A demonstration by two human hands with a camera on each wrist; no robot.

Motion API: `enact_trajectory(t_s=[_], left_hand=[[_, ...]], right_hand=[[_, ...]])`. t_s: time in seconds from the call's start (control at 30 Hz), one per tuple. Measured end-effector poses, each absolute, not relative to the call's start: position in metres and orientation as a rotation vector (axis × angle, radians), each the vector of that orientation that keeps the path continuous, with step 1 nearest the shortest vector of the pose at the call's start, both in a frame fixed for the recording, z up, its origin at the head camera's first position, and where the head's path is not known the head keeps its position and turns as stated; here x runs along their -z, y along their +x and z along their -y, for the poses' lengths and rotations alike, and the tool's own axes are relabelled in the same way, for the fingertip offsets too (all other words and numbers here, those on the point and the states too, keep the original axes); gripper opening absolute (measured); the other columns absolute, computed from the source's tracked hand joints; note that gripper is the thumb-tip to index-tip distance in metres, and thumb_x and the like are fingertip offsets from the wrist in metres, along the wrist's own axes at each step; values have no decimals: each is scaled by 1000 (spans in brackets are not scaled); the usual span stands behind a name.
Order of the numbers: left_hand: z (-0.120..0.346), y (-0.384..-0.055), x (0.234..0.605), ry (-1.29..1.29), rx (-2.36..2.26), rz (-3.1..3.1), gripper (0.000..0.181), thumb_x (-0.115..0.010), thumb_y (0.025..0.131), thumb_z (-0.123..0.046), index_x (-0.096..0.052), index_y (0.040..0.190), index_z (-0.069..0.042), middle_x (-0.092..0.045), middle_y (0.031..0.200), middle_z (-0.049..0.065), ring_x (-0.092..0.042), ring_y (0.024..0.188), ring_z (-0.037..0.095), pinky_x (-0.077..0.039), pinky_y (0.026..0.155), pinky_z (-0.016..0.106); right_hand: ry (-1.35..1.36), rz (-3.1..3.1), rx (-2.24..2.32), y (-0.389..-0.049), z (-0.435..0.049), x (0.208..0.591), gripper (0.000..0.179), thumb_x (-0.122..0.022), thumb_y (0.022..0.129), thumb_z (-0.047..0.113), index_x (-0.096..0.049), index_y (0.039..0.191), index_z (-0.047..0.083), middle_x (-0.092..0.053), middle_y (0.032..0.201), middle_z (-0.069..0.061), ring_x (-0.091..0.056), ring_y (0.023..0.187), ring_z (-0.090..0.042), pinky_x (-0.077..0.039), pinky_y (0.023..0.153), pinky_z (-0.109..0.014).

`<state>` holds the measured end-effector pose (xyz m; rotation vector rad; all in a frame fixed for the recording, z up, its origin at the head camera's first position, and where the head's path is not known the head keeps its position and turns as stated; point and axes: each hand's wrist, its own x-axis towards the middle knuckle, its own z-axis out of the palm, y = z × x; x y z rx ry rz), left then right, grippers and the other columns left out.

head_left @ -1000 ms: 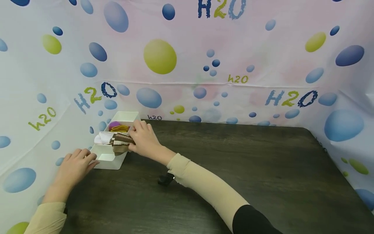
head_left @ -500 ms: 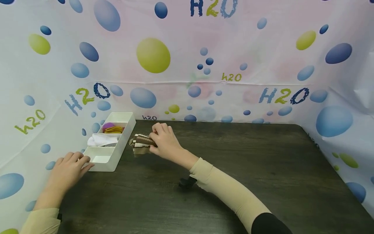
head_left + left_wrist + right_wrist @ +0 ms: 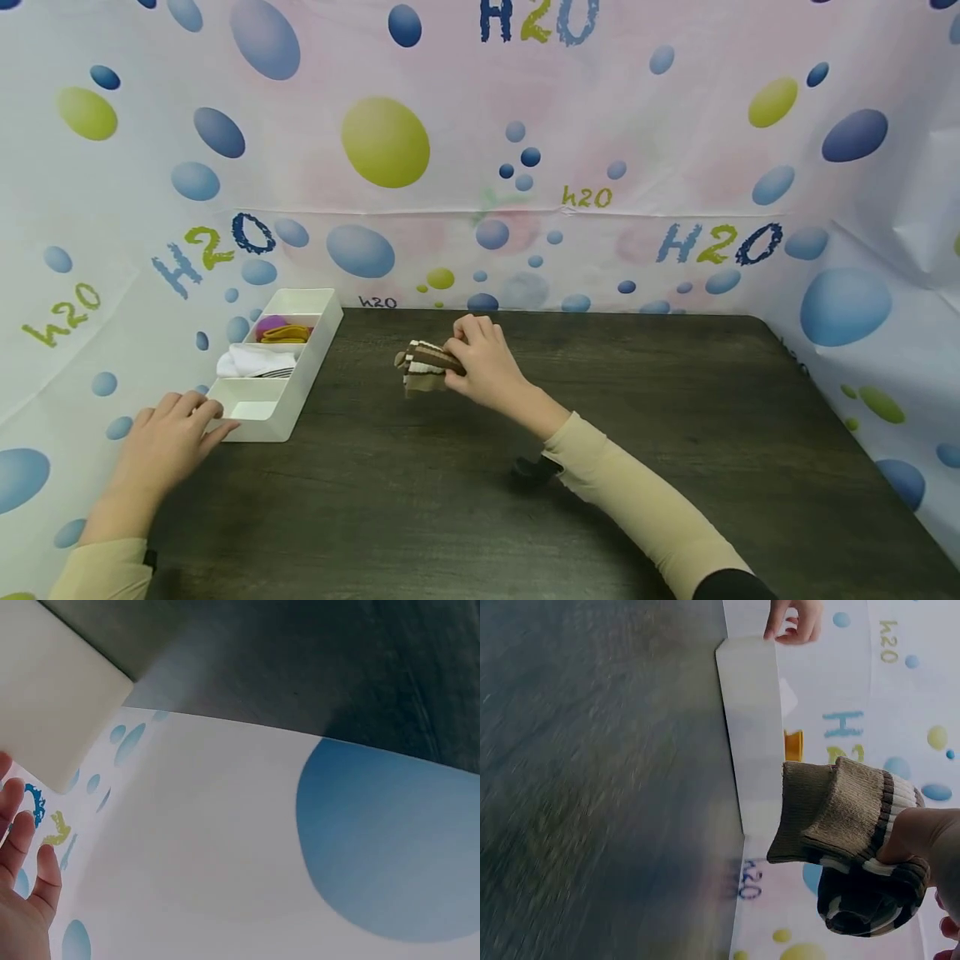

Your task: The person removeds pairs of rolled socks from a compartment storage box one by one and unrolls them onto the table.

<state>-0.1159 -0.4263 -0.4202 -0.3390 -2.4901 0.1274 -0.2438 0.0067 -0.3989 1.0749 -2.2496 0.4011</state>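
Note:
A folded pair of brown, beige and white striped socks (image 3: 431, 363) is held up above the dark table by my right hand (image 3: 487, 362). In the right wrist view the thumb presses on the socks (image 3: 847, 817), and their ribbed cuffs point away from the hand. To the left stands a long white divided box (image 3: 300, 392). My left hand (image 3: 168, 433) rests at its near left corner with relaxed fingers; the left wrist view shows only part of that hand (image 3: 30, 885), beside the box wall (image 3: 60, 690).
Within the box, a middle compartment contains white socks (image 3: 255, 362) with dark stripes. Behind them lie a mustard folded item (image 3: 287, 334) and a purple one (image 3: 270, 326). Printed sheeting (image 3: 450, 167) with coloured bubbles rises behind and beside the dark table (image 3: 420, 500).
My right hand has lifted the striped socks out of the box and carried them to the right over the table. My left hand has stayed at the box's near corner.

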Motion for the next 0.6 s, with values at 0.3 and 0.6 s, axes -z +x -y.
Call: enact_trajectory(t_s=[0.3,0.6], left_hand=[[422,-119,420,-322,-85,2474,37,-71,81,-47,-61,83,-11,-58,81,10,-54,79,35,-39,59,52],[406,-124,413,-297,52,2409,59,-67,76,-65,-67,86,-6,-64,86,16,-55,84,40,-41,66,57]], right_hand=[[1037,2185,-397,-254,-46,406,15,-75,79,17,-65,89,13,-42,99,-7,-34,88,-24,-25,74,-37],[1022,2151,-344,-258,-85,414,17,-77,77,17,-66,90,13,-47,102,-9,-37,90,-25,-27,73,-38]])
